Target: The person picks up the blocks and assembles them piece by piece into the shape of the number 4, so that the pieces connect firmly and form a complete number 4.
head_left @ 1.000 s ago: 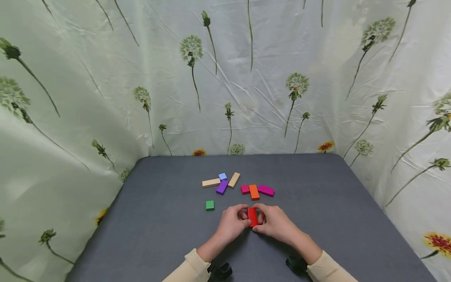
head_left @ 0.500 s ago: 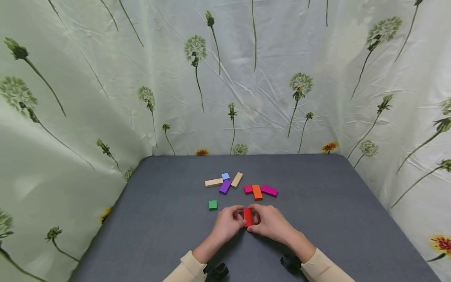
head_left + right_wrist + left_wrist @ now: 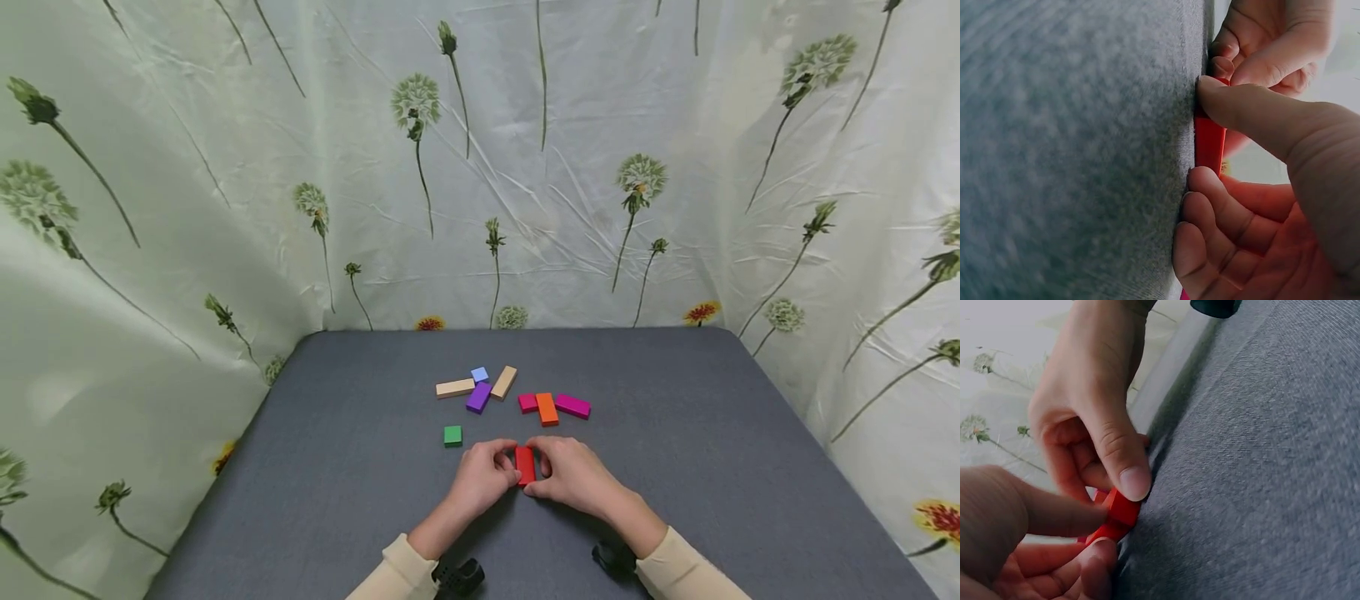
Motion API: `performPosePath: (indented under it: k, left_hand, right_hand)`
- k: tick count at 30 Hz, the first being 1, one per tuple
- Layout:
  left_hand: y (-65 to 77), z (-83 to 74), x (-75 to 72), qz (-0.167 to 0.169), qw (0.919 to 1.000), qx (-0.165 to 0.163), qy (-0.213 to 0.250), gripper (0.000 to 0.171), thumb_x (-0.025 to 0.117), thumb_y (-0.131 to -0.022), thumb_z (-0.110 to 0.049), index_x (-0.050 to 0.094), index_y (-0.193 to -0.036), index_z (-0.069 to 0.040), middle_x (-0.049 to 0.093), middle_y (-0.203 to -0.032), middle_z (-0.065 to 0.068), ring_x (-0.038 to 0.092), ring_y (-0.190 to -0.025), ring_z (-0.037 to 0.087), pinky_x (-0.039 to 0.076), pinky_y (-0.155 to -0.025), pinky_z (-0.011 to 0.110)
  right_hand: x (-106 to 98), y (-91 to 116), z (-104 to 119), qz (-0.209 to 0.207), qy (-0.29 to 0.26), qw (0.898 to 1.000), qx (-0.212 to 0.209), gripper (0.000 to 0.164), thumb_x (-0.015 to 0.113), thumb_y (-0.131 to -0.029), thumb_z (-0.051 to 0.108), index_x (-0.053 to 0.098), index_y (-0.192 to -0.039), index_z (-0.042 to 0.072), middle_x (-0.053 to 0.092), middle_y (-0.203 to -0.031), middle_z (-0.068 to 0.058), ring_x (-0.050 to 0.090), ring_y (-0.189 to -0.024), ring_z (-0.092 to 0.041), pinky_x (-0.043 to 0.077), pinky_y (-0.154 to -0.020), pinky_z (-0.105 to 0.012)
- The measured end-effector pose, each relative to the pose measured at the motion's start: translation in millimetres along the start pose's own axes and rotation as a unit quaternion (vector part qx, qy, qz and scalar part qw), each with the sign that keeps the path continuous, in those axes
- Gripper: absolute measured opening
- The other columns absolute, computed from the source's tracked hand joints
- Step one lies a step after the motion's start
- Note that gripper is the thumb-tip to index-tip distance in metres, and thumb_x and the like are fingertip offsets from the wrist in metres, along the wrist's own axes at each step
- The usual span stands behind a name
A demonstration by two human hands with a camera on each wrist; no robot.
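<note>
A red rectangular block (image 3: 525, 466) lies on the grey table between both hands. Its long side points away from the person. My left hand (image 3: 482, 477) holds it from the left, with thumb near its closer end and index finger near its far end. From the right my right hand (image 3: 573, 472) holds the same block, thumb at the near end and fingers at the far end. In the left wrist view, fingers of both hands cover much of the red block (image 3: 1124, 509). The right wrist view shows a long side of the red block (image 3: 1209, 140) down at the tabletop.
A green square block (image 3: 453, 436) lies beyond the left hand. Further back are two tan blocks (image 3: 455, 388), a purple block (image 3: 479, 397) and a light blue block (image 3: 479, 375). To their right sit a crimson block (image 3: 528, 402), an orange block (image 3: 547, 409) and a magenta block (image 3: 573, 406).
Both hands have slid the red block a little to the left, closer to the green block's side. Most of that shift came in the first half second. The other blocks stay put.
</note>
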State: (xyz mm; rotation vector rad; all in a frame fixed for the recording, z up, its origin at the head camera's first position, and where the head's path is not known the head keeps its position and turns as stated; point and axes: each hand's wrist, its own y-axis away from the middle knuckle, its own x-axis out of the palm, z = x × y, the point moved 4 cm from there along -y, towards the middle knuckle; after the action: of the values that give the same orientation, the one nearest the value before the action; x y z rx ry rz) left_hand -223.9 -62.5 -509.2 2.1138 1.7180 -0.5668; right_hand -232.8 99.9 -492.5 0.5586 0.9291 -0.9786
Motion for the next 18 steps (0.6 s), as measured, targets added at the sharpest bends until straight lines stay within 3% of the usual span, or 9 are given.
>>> performPosePath:
  k: [6, 18]
  left_hand:
    - [-0.1, 1.2, -0.2, 0.040, 0.9990, -0.011, 0.017, 0.055, 0.083, -0.077, 0.000, 0.065, -0.128, 0.002, 0.059, -0.075, -0.001, 0.051, -0.063, 0.012, 0.042, -0.056, 0.025]
    - [2.3, 0.9, -2.7, 0.049, 0.9984, -0.017, 0.023, 0.056, 0.083, -0.077, 0.001, 0.064, -0.129, 0.002, 0.058, -0.076, 0.001, 0.051, -0.064, 0.014, 0.041, -0.056, 0.026]
  right_hand:
    - [-0.6, -0.1, -1.1, 0.000, -0.005, 1.000, -0.002, 0.055, 0.090, -0.075, 0.032, 0.067, -0.119, 0.010, 0.053, -0.072, 0.007, 0.045, -0.059, -0.007, 0.034, -0.054, -0.025]
    - [0.7, 0.3, -0.8, 0.002, -0.010, 1.000, 0.001, 0.055, 0.089, -0.075, 0.033, 0.066, -0.119, 0.010, 0.053, -0.071, 0.007, 0.045, -0.060, -0.008, 0.033, -0.054, -0.026]
